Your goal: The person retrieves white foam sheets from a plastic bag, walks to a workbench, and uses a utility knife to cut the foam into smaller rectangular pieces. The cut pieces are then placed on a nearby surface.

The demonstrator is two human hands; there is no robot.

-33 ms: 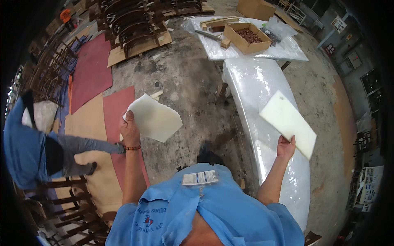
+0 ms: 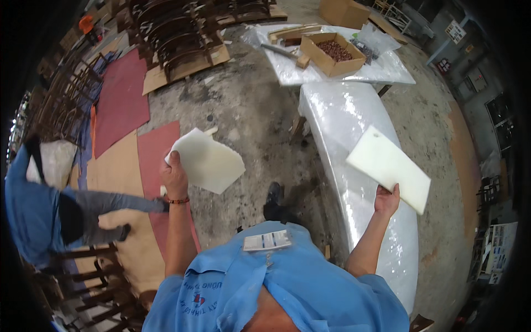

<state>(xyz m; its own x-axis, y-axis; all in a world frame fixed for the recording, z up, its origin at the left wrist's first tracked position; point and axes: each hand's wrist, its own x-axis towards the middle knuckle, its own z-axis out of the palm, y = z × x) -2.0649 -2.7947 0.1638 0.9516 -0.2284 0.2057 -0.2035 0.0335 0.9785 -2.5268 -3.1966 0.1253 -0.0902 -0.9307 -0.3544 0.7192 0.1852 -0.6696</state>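
My left hand [image 2: 176,178] grips the near-left edge of an off-white, foam-like sheet [image 2: 207,165] with an irregular outline, its thumb on top. My right hand [image 2: 387,200] pinches the lower edge of a white rectangular foam-like sheet [image 2: 390,169], thumb on top and fingers mostly hidden beneath. A small hole shows near that sheet's far corner. Both sheets are held up apart from each other, the left one over the floor, the right one above a long table [image 2: 332,119] wrapped in clear plastic.
Farther off, an open cardboard box [image 2: 332,67] of small brown pieces stands on another plastic-covered table [image 2: 287,76]. Stacked dark wooden frames [image 2: 177,41] fill the far left. A co-worker in blue [image 2: 41,205] bends over at left, by red [image 2: 121,105] and tan floor sheets [image 2: 113,171].
The sheet in my right hand has turned slightly clockwise. My shoe now shows farther forward on the floor. Both hands keep their hold.
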